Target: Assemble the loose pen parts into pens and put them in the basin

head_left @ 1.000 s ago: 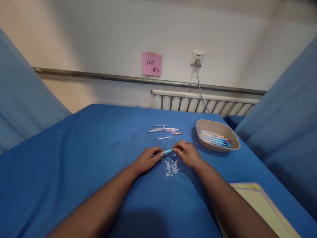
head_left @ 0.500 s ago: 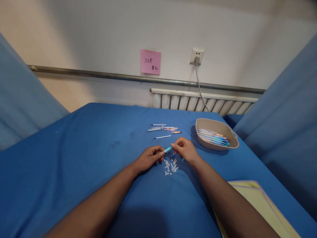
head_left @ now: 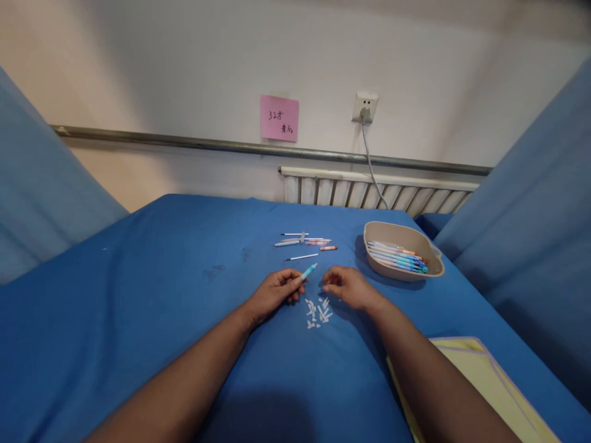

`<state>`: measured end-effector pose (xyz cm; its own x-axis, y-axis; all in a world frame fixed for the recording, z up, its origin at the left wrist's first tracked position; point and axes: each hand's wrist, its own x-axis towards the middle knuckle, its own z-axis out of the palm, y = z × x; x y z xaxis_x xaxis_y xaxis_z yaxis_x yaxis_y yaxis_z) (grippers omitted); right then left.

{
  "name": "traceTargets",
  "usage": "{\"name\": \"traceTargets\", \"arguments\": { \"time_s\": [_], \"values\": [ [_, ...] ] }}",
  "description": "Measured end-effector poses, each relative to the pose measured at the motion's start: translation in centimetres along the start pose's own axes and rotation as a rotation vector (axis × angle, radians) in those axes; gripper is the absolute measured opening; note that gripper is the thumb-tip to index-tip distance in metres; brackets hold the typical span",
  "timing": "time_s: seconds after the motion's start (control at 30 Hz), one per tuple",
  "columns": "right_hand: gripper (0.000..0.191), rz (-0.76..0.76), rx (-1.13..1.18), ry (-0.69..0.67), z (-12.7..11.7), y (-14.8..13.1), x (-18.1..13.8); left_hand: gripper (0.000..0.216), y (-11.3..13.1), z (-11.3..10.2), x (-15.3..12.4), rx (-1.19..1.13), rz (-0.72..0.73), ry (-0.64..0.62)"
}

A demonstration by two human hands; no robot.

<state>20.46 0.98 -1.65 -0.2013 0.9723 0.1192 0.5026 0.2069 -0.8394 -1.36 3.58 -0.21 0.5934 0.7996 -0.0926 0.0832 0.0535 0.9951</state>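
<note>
My left hand is closed around a turquoise pen barrel, whose pale tip points up and to the right. Just right of it, my right hand has its fingers curled down, thumb and forefinger at a small blue pen part, partly hidden by the fingertips. A bit of teal shows beneath that hand. Between the hands and nearer to me lies a loose cluster of small white pen tips. Farther off are a thin white refill, an orange pen piece and several pen parts.
A beige basket with several pens stands at the right on the blue cloth. A yellow folded cloth lies under my right forearm. Behind the table are a radiator and a metal rail; curtains hang at both sides.
My right hand has let go of the turquoise barrel's end and moved down to the small blue part. The barrel, still in my left hand, now tilts more upward with its pale tip showing.
</note>
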Motion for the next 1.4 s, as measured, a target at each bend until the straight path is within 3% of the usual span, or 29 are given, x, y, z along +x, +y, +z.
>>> {"name": "traceTargets", "arguments": {
  "time_s": [0.1,0.2,0.37,0.6,0.67,0.83,0.9,1.1,1.4],
  "values": [
    [0.013,-0.097,-0.323,-0.075,0.0,-0.1,-0.3,0.032,-0.2,-0.1,0.1,0.005,0.000,0.019],
    [0.012,-0.120,-0.459,-0.109,0.1,-0.6,-0.4,0.033,-0.3,-0.2,0.2,0.018,-0.006,0.032],
    [0.027,-0.130,-0.445,-0.113,0.2,-0.8,-0.4,0.033,-0.4,-0.4,0.3,0.041,-0.003,0.051],
    [0.015,-0.177,-0.484,-0.158,0.8,-0.7,-0.2,0.031,-0.4,-0.4,0.3,0.054,-0.006,0.057],
    [0.014,-0.133,-0.409,-0.101,0.8,-0.5,0.0,0.031,-0.3,-0.4,0.3,0.063,-0.006,0.062],
    [0.025,0.081,0.164,0.060,0.1,-0.5,0.2,0.033,0.1,-0.3,0.1,0.130,-0.004,0.072],
    [0.033,0.118,0.289,0.100,-0.2,-0.9,0.2,0.033,0.3,-0.2,0.0,0.154,0.001,0.067],
    [0.037,0.093,0.329,0.159,-0.4,-1.7,0.1,0.033,0.5,0.0,0.0,0.189,0.002,0.038],
    [0.032,0.079,0.278,0.144,0.0,-1.6,0.0,0.032,0.3,0.1,0.0,0.206,-0.003,0.024]
  ]
}}
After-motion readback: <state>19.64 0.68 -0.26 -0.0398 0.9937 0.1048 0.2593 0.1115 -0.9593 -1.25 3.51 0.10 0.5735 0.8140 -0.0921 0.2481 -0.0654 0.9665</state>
